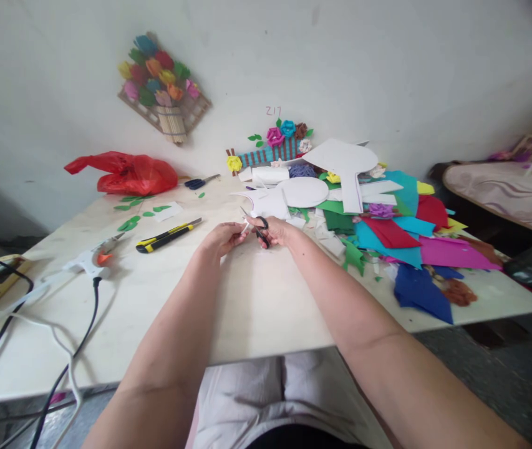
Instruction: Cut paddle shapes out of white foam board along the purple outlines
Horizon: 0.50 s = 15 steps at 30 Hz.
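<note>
My right hand [275, 232] is closed around the black handles of a pair of scissors [262, 236], whose blades point up and to the left. My left hand [226, 237] pinches a small white piece [247, 226], likely paper or foam, right beside the blades. Both hands are close together over the middle of the pale table [266, 299]. Just beyond them lie a white cut-out sheet with curved edges [266, 202] and a white oval [302, 191]. How far the blades are apart is too small to tell.
Left of my hands are a yellow-black utility knife [168, 235], a glue gun [95, 259] with cords, green leaf cut-outs [129, 223], a red plastic bag [137, 174] and dark-handled scissors [200, 182]. Coloured sheets [387, 240] pile up on the right. A flower decoration [165, 87] hangs on the wall.
</note>
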### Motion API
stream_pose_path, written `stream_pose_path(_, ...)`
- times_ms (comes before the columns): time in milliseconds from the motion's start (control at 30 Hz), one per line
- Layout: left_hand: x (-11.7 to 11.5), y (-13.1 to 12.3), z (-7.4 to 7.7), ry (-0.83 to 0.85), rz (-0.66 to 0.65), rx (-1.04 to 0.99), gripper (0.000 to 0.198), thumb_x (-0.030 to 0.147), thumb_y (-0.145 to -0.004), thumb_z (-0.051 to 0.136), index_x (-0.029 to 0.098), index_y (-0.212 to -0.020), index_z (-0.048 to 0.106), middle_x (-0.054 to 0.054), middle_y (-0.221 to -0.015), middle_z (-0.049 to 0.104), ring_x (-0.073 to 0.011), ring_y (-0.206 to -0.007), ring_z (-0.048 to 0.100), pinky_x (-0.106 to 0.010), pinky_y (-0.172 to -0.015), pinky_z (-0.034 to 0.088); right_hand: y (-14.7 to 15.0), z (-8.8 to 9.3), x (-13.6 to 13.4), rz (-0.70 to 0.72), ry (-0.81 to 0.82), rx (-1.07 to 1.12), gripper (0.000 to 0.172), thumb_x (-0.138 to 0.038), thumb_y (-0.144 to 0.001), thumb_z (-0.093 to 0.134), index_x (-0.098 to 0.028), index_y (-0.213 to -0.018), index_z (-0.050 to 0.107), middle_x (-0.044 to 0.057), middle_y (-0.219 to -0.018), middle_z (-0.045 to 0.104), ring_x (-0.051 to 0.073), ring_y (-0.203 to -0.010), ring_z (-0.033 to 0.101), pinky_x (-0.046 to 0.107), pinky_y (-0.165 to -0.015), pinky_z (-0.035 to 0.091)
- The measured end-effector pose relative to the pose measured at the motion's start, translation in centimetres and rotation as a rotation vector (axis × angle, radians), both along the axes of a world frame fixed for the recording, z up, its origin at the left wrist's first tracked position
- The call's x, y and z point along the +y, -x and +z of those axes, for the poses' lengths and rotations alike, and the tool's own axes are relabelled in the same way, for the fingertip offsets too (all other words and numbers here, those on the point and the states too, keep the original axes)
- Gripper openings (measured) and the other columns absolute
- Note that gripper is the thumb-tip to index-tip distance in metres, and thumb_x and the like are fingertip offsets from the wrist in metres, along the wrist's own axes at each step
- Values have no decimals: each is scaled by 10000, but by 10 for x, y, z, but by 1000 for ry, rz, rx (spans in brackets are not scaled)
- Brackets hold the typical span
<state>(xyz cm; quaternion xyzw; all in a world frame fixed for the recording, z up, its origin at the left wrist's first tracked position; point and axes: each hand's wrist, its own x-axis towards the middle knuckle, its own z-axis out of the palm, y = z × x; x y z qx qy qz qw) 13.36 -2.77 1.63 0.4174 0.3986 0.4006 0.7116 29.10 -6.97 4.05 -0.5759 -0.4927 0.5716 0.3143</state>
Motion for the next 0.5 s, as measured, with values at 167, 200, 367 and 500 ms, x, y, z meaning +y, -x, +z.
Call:
stream_pose_path(167, -1, -3, 1, 15, 6, 31, 208, -16, -798, 520, 64, -648, 641, -43, -569, 604, -55, -466, 529, -116, -448, 444, 0, -2, 2, -65, -57, 27, 529, -649, -693, 653, -138, -713, 519, -29, -402, 467, 53, -323, 393, 153, -308, 291)
stream_pose_path(200, 0, -3, 0, 18, 16, 36, 221, -14, -803, 514, 74, -644, 640, -38, -568, 607, -53, -469, 528, -112, -460, 447, 2, -2, 1, -93, -70, 35, 517, -629, -681, 679, -142, -690, 507, -40, -393, 449, 45, -320, 375, 150, -306, 284)
stream_pose_path(367, 1, -4, 1, 42, 50, 68, 245, -20, -799, 519, 103, -623, 636, -13, -541, 598, -49, -476, 535, -101, -492, 449, 8, 5, -6, -151, -66, 23, 497, -564, -640, 752, -148, -630, 481, -60, -371, 399, 33, -329, 354, 143, -305, 263)
stream_pose_path(500, 0, -6, 3, 58, 78, 86, 251, -22, -799, 522, 97, -606, 629, -20, -543, 595, -56, -472, 533, -120, -484, 458, 8, 11, -11, -161, -46, -3, 479, -534, -638, 769, -151, -629, 480, -62, -368, 394, 34, -336, 348, 147, -311, 248)
